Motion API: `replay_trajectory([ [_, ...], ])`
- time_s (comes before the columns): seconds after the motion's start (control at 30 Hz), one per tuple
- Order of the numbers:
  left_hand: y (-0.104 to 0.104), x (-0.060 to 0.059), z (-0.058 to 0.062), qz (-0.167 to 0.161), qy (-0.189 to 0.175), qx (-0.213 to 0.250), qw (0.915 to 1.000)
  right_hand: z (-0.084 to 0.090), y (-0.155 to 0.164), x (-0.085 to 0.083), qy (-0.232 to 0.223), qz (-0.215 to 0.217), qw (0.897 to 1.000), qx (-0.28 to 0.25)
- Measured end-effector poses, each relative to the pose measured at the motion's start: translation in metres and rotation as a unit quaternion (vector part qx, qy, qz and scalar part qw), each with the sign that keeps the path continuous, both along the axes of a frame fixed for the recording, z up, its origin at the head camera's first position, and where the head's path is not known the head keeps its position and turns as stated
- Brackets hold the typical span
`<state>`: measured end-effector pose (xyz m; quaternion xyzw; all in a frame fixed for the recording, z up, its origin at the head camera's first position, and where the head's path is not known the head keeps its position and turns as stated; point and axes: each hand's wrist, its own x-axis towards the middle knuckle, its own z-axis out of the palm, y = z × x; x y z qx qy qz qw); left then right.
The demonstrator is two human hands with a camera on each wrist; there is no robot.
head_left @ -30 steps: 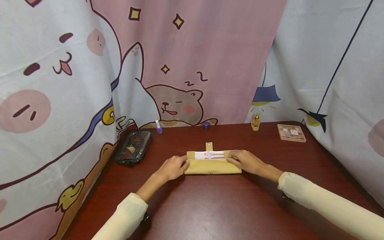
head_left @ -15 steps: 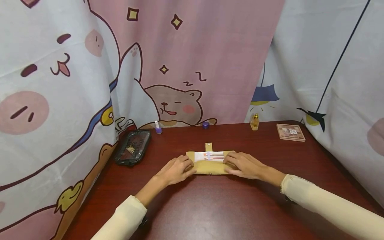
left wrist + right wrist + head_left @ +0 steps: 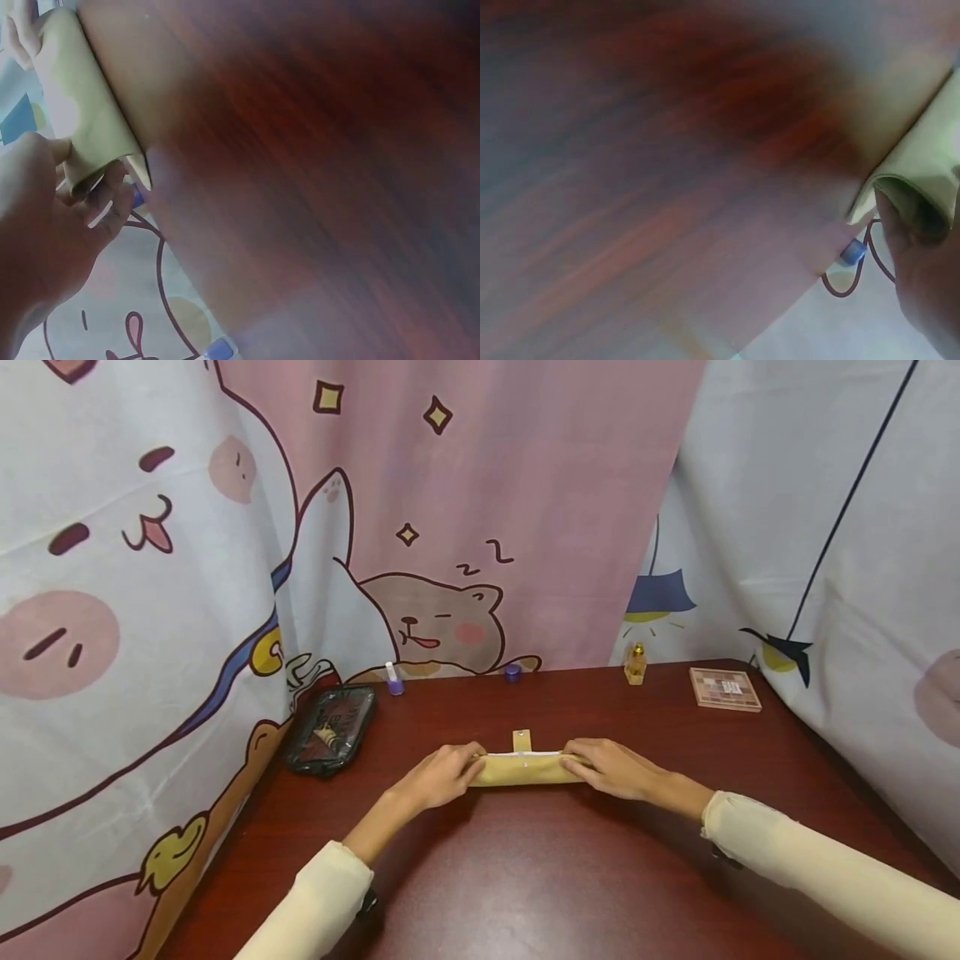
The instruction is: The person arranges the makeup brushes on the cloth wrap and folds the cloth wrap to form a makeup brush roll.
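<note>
A yellow roll-up pouch (image 3: 525, 772) lies folded over on the dark red table, a narrow strip of white lining showing along its far edge. Its snap tab (image 3: 522, 741) sticks out toward the back. My left hand (image 3: 442, 774) pinches the pouch's left end; in the left wrist view the thumb is on the outer face and the fingers are at the fold's open end. The right end is pinched by my right hand (image 3: 618, 768), and in the right wrist view the pouch (image 3: 926, 161) curls into a tube there. The pencil-like sticks inside are hidden now.
A black-edged clear bag (image 3: 332, 728) lies at the left. Along the back stand a purple nail polish bottle (image 3: 394, 680), a small purple jar (image 3: 512, 672) and a gold perfume bottle (image 3: 636, 667). A makeup palette (image 3: 724, 689) lies back right. Printed curtains surround the table.
Both hands have taken hold of the pouch's near part and folded it away over the lining and the sticks, which were visible before. The pouch is now narrower.
</note>
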<state>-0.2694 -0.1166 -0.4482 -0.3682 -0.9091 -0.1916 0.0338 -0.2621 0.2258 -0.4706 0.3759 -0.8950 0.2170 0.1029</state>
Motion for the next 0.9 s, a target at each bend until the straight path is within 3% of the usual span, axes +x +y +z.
replay_trajectory([
  [0.27, 0.011, -0.019, -0.009, 0.046, 0.042, -0.053, 0.9966, 0.002, -0.01, -0.021, -0.056, -0.041, 0.998, 0.009],
  [0.5, 0.017, -0.025, -0.011, 0.053, 0.08, -0.097, 0.9906, 0.006, -0.03, -0.033, -0.094, -0.003, 0.994, -0.057],
  [0.63, 0.02, -0.027, -0.005, 0.044, 0.051, -0.08, 0.9945, 0.003, -0.046, -0.032, -0.111, 0.005, 0.99, -0.083],
  [0.77, 0.027, -0.032, 0.004, 0.039, -0.007, -0.031, 0.9987, 0.0, -0.056, -0.03, -0.119, -0.019, 0.988, -0.092],
  [0.9, 0.037, -0.042, 0.01, 0.053, -0.046, -0.009, 0.9975, -0.001, -0.059, -0.031, -0.12, -0.042, 0.987, -0.094],
])
